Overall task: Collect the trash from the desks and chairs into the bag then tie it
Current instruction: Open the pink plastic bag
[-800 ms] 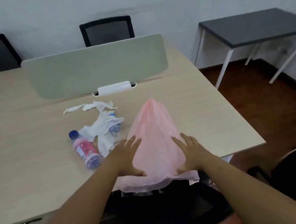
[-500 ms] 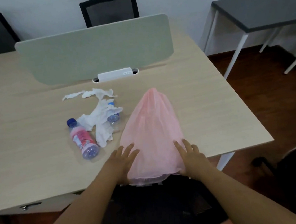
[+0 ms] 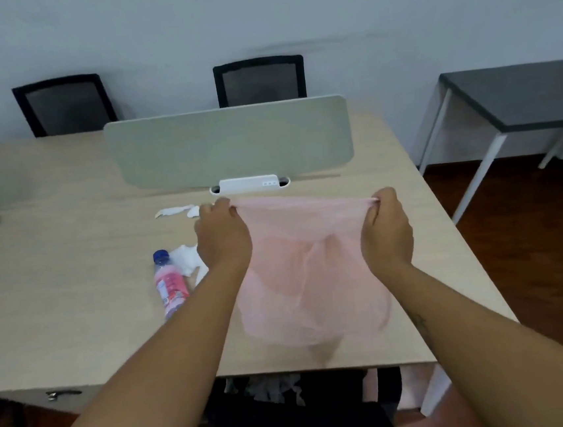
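Two trash items, bottle (image 3: 170,286) and tissues (image 3: 186,262), lie on the counter (image 3: 56,286) left of the bag (image 3: 310,272). Flat on it moments ago, left hand (image 3: 222,236) and right hand (image 3: 386,227) now pinch its rim taut, likely opening it for filling.

Pink bag (image 3: 313,272), light wood-grain desk (image 3: 58,303)
Left of the left hand (image 3: 222,239) lie a blue-capped, pink-labelled bottle (image 3: 170,289) and white tissue (image 3: 186,262).
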A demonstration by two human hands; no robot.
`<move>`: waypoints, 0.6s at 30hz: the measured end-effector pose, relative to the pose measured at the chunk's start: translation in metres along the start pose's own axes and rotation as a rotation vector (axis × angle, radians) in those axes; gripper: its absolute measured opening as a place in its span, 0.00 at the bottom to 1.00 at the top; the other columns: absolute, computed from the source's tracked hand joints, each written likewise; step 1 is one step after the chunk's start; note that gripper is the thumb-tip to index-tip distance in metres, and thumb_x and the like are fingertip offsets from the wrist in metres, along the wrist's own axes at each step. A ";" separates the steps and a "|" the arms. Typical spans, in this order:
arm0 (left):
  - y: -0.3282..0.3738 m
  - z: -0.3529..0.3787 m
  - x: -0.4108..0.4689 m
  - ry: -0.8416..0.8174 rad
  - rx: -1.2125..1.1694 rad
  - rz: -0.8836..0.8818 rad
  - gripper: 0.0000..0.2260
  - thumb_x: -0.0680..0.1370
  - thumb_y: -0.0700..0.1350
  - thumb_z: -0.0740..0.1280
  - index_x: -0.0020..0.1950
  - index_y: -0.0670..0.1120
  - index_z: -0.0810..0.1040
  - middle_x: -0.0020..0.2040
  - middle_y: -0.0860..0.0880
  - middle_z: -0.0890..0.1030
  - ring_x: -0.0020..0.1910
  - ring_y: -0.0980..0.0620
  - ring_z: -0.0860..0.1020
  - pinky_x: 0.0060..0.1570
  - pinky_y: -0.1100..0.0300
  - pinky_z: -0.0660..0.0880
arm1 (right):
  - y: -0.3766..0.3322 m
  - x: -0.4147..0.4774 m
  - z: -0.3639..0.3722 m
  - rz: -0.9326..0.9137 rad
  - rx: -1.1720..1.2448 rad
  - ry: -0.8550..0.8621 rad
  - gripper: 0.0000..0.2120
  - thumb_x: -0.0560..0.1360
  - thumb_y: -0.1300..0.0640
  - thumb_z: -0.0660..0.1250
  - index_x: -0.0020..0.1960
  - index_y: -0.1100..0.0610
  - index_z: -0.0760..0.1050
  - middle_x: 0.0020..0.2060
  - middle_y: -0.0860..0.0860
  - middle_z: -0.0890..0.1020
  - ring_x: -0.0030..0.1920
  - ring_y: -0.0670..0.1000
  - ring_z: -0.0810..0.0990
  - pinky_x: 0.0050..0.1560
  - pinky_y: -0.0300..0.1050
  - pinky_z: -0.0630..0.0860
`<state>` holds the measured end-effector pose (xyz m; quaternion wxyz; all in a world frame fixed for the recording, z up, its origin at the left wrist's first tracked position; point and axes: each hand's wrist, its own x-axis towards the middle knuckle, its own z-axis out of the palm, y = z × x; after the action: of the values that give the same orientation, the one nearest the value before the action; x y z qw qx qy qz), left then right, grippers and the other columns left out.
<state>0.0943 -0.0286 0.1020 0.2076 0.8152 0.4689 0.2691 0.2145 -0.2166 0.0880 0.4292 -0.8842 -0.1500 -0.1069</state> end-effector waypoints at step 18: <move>-0.157 -0.259 0.069 0.052 -0.193 0.043 0.13 0.83 0.47 0.60 0.44 0.41 0.76 0.39 0.48 0.75 0.38 0.46 0.71 0.36 0.56 0.65 | -0.234 -0.051 0.075 -0.092 0.676 -0.308 0.14 0.82 0.53 0.53 0.51 0.58 0.74 0.40 0.52 0.78 0.38 0.51 0.75 0.38 0.44 0.72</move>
<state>-0.1438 0.1287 0.2253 0.2672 0.7941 0.4283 0.3385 0.0878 -0.0287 0.1960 0.6641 -0.6907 -0.2790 0.0639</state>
